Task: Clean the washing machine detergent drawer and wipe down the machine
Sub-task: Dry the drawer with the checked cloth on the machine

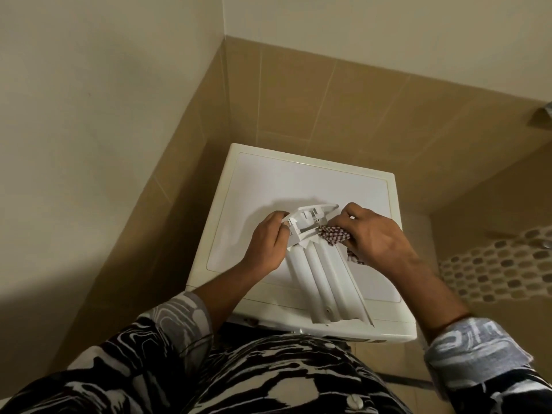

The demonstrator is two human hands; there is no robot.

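The left hand (267,245) grips the far end of the detergent drawer (321,279) lying on top of the washing machine (298,180), 3 rounded ridges up, with a checked cloth (334,234) pressed to it, bunched in the right hand (375,234) with its fingers curled.

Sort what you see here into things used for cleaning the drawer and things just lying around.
In use:
- drawer, lying on the washing machine
- left hand, gripping the drawer
- right hand, holding the cloth

Just there:
- tiled wall
- pebble tile strip
- metal fitting
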